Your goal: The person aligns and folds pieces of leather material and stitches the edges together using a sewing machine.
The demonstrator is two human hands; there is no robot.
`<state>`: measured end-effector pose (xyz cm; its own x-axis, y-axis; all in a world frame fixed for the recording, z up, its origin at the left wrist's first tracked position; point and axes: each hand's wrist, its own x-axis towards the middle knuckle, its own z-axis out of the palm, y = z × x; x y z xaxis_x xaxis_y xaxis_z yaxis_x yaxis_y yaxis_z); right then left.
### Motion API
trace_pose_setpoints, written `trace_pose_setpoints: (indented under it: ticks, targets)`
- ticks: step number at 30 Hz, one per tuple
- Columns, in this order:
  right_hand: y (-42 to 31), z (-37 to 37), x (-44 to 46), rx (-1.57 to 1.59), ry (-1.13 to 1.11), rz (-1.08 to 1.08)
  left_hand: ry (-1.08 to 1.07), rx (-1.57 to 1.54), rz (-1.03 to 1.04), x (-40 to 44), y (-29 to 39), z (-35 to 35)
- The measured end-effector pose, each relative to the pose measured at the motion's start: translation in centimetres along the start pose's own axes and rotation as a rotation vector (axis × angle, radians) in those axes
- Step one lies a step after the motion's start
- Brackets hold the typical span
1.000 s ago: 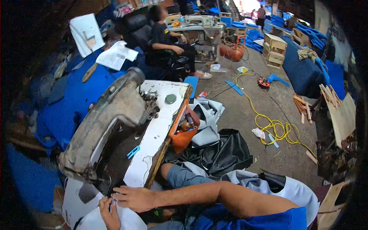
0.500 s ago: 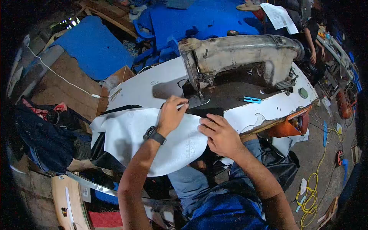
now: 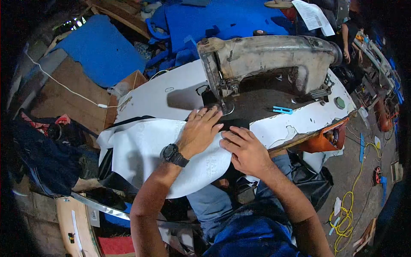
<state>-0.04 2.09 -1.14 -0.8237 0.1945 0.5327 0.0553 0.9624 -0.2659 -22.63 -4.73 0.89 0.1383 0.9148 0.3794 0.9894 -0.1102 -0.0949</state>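
Observation:
A white sheet of material [image 3: 141, 150] with faint printed letters and a black underside lies over the front of the sewing machine table. My left hand [image 3: 199, 130], with a black watch on its wrist, rests flat on the sheet, fingers stretched towards the needle area. Near the sheet's right edge, my right hand [image 3: 246, 150] lies with its fingers extended and slightly bent. Black material [image 3: 235, 124] shows between the hands and the machine. The worn sewing machine [image 3: 269, 58] stands just beyond; its needle's tip is hard to make out behind my left fingers.
Blue thread snips [image 3: 282, 110] and a green round lid [image 3: 339, 102] lie on the white tabletop [image 3: 184, 81]. An orange pouch [image 3: 321, 141] hangs under its right edge. Blue foam sheets [image 3: 102, 51] are piled behind. A yellow cord [image 3: 344, 222] coils on the floor. Another person's arm shows at upper right.
My left hand has gone from pinched fingers at the sheet's upper edge to lying flat, further right and nearer the needle. My right hand stays almost in place.

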Motion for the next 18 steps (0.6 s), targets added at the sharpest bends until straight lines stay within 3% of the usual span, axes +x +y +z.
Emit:
trace_pose_setpoints:
  ticks: [7,10,13,14,15,17,18]
  targets:
    - [-0.4,-0.3,-0.2,-0.036,0.005,0.013,-0.118,0.177,-0.173,1.5,-0.1,-0.7]
    - [-0.7,-0.2,0.0,0.005,0.084,0.035,0.069,-0.306,-0.06,0.8,0.3,-1.4]
    - [-0.1,2.3,-0.9,0.047,0.223,0.12,-0.015,-0.405,0.025,-0.7,0.7,-2.2]
    - [0.1,3.8,-1.1,0.036,0.26,0.145,-0.101,-0.431,-0.045,-1.0,0.9,-2.6]
    - [-0.3,2.6,-0.7,0.087,0.212,0.161,-0.047,-0.41,0.056,-1.7,-0.4,-2.0]
    - [0.0,2.0,-0.4,0.063,0.25,0.15,-0.088,-0.571,-0.177,-1.2,0.4,-3.3]
    - [0.2,2.9,-0.4,0.011,0.33,0.104,-0.239,-0.589,-0.241,-0.2,0.5,-5.1]
